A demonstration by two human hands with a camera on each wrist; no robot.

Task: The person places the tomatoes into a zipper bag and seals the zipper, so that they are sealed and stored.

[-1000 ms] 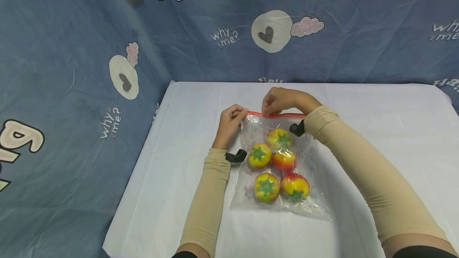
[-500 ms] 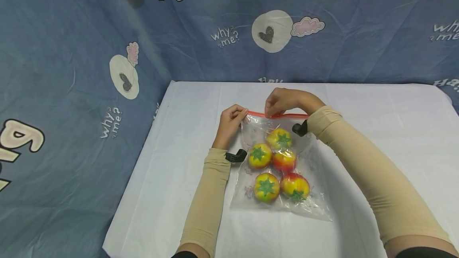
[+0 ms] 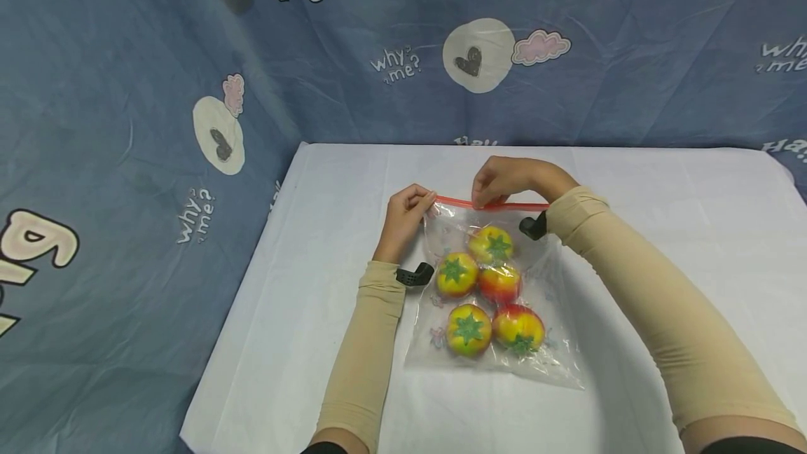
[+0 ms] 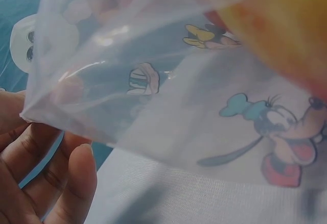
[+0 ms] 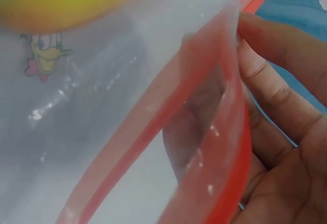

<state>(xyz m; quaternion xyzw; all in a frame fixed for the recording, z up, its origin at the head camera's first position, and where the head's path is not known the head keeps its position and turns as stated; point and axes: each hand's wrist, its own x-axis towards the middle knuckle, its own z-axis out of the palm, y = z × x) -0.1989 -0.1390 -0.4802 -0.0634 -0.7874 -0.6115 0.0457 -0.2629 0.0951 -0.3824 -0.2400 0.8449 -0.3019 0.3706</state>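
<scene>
A clear zip bag (image 3: 435,314) with a red seal strip lies on the white table, several toy fruits (image 3: 468,330) inside, yellow-red with green star-shaped tops. My left hand (image 3: 403,219) pinches the bag's upper left corner between thumb and finger; the left wrist view shows the same corner (image 4: 38,113) at the fingertips. Along the red strip (image 5: 235,81), my right hand (image 3: 507,179) pinches the bag's edge right of the left hand. To the right of this pinch, the right wrist view shows the two red edges spread apart. Cartoon figures (image 4: 286,137) are printed on the plastic.
The white-covered table (image 3: 302,244) reaches around the bag on all sides. A blue printed cloth (image 3: 353,40) hangs behind it and at the left. Black wrist-camera mounts (image 3: 415,274) sit near both cuffs, the right one over the bag.
My right hand has slid a little to the right along the red strip, still pinching it. The left hand, the bag and the fruits stay where they were.
</scene>
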